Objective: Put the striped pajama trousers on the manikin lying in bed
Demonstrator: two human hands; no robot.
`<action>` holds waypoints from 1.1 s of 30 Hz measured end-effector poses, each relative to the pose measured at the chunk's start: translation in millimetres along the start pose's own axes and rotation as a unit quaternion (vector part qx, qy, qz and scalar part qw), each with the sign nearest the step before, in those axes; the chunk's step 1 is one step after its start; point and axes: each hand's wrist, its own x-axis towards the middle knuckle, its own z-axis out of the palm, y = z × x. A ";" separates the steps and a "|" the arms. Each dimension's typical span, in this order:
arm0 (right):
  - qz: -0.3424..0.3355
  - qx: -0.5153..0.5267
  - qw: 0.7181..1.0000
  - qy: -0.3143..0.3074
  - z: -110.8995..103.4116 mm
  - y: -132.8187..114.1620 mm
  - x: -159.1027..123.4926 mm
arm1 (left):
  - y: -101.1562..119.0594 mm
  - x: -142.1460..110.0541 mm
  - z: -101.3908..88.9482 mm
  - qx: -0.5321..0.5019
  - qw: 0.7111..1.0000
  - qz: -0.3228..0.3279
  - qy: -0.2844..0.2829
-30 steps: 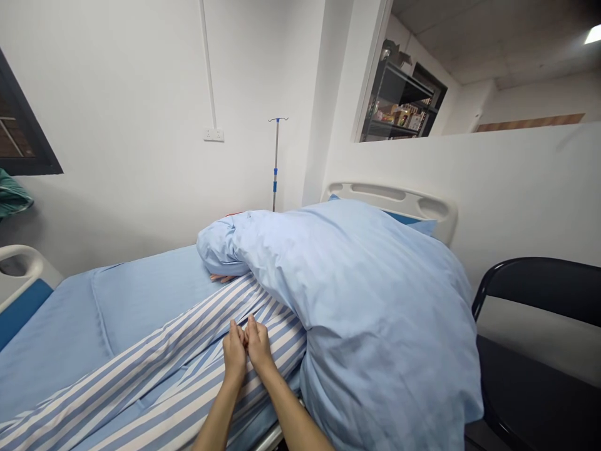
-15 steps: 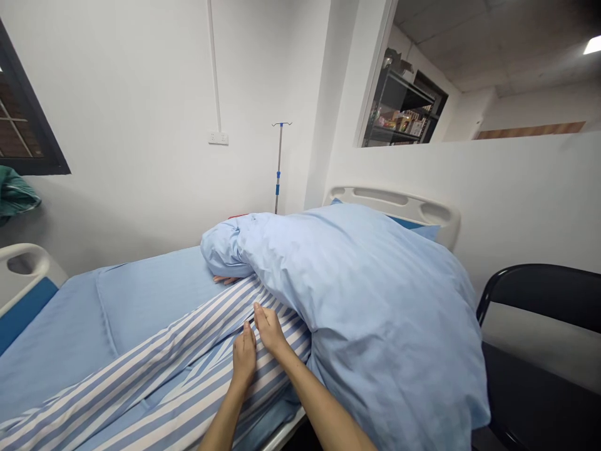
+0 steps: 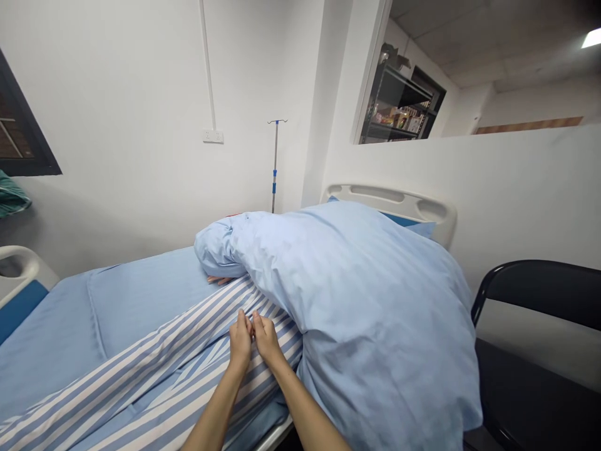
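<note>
My left hand and my right hand lie side by side on blue-and-white striped cloth that covers the legs of a person lying in the bed. The fingers of both hands are curled and pressed together on the cloth, thumbs touching. A light blue duvet is heaped over the person's upper body, just right of my hands. The person's own hand peeks out from under the duvet's edge, beyond my hands.
The bed has a blue sheet, a white headboard and a footboard at left. A black chair stands at right by the low wall. A drip stand is behind the bed, with a dark shelf beyond.
My right hand, which had slid ahead of the left half a second ago, has drawn back beside it. Both hands sit together again on the striped cloth.
</note>
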 end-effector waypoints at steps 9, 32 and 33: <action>0.026 0.038 0.996 0.072 -1.0 8.0 3.2 | 0.3 4.6 16.6 -0.012 0.999 -0.010 0.028; -0.029 -0.077 0.997 -0.002 -24.4 1.7 7.0 | -18.5 -5.7 11.9 0.153 0.987 0.045 -0.029; -0.027 -0.071 0.997 -0.001 -24.8 2.7 6.6 | -16.2 -5.5 13.3 0.137 0.989 0.042 -0.024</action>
